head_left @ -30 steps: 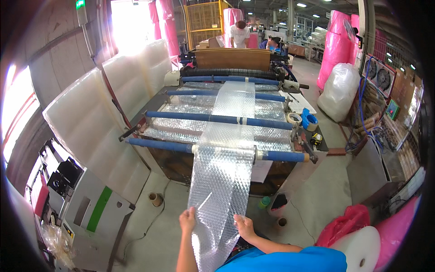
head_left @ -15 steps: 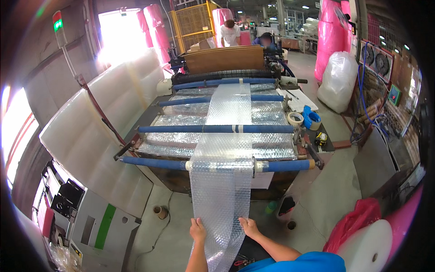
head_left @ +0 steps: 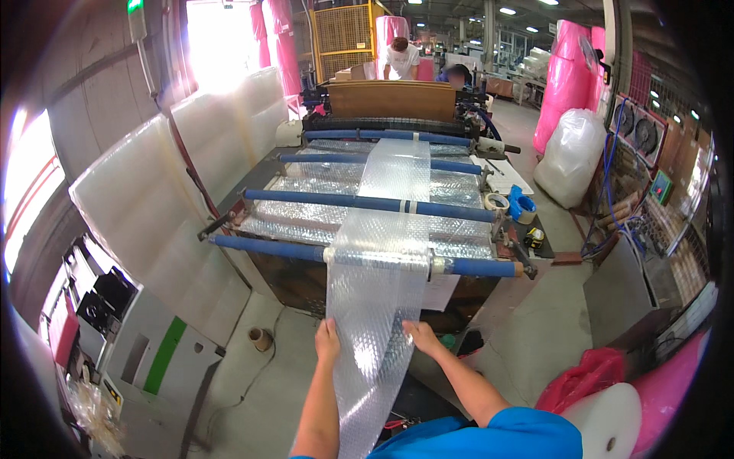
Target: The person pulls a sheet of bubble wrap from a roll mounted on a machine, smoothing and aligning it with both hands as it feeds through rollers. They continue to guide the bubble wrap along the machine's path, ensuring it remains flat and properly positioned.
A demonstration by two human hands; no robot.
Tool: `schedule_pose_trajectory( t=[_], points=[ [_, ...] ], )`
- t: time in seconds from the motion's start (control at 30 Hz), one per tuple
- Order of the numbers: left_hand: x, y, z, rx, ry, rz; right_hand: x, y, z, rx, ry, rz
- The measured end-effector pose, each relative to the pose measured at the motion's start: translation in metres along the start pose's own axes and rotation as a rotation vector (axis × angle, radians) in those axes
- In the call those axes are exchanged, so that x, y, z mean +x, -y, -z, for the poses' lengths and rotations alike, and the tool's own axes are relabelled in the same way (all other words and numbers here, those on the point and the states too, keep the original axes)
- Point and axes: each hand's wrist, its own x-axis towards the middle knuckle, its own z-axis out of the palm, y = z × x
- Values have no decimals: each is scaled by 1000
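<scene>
plastic bundle (head_left: 95,413), clear, crumpled: far to the left hand's left, and lower.
cabinet (head_left: 138,390), grey, one green stripe: well left of the left hand.
wrapped blocks (head_left: 141,222), white, tall: left of the left hand and farther off, standing.
tube (head_left: 261,338), brown, short: on the floor, left of the left hand.
left hand (head_left: 327,340), bare: thumb and fingers pinching the near-side left edge of the bubble wrap.
rollers (head_left: 267,245), four, blue: crosswise, beyond both hands.
bubble wrap (head_left: 371,306), clear, one long strip: spread between the two hands; runs below them toward the wearer, and away from them over the nearest roller and under the second.
person (head_left: 401,60), white shirt: far beyond both hands.
right hand (head_left: 422,336), bare: pinching the strip's right edge, about level with the left hand.
paper (head_left: 440,292), white: just beyond the right hand.
tape rolls (head_left: 522,205), one cream, one blue, side by side: beyond the right hand, to its right.
tape measure (head_left: 534,238), yellow and black: same side, nearer the hand.
bag (head_left: 573,157), white, bulging: farther off, right of the right hand.
red plastic (head_left: 585,379), crumpled: right of the right hand, lower.
white roll (head_left: 604,417): against it.
pink roll (head_left: 673,390): farthest right of the hand.
</scene>
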Motion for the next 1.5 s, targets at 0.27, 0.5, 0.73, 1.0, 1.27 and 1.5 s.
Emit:
schedule_pose_trajectory(
  t=[0.27, 0.5, 0.73, 1.0, 1.27, 1.5],
  points=[
    [33, -86, 28, 12, -15, 143, 29, 60, 14, 139, -302, -23],
    [-42, -32, 41, 63, 143, 329, -33, 71, -24, 498, -243, -258],
    [-70, -41, 90, 49, -101, 32, -103, 67, -53, 386, -105, -315],
    [-62, -94, 120, -138, -136, 47, -123, 139, -36, 496, -107, -209],
    [-56, -6, 54, 30, -78, 225, -85, 13, -52, 250, -58, -149],
    [-64, -9, 12, 312, -248, 117, -64, -20, -49, 110, -57, -134]
  ],
)
